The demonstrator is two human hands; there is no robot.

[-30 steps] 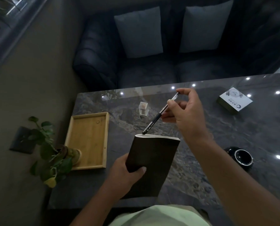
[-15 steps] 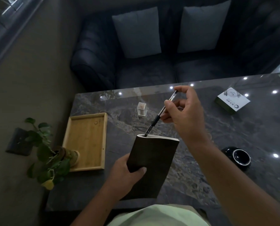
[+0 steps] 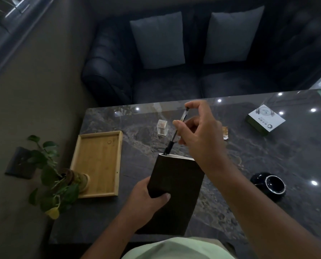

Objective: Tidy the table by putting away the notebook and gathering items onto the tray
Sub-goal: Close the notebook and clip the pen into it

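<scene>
The step in hand looks like stowing the pen [image 3: 176, 132] in the notebook [image 3: 174, 193] before the notebook is put away. The left hand [image 3: 146, 199] is wrapped around the notebook's lower left edge, thumb pressed on the dark cover, holding it raised over the desk's [image 3: 268, 165] near edge with its long axis running from the person toward the far edge and tilted a little right. The right hand [image 3: 198, 135] pinches the pen near its upper end between thumb and fingertips, the other fingers loosely curled. The pen's long axis is steep, its top leaning toward the far right, its dark tip pointing down and just entering the white pages at the notebook's top left corner. The next move, I judge, calls for sliding the pen straight down along that axis while the left hand keeps the notebook steady. The wooden tray [image 3: 98, 163] lies by the left edge, a potted plant [image 3: 53, 176] at its near corner; the small clear box [image 3: 162, 128], the white carton [image 3: 266, 119] and the black ashtray [image 3: 268, 184] lie apart on the desk, not yet gathered.
</scene>
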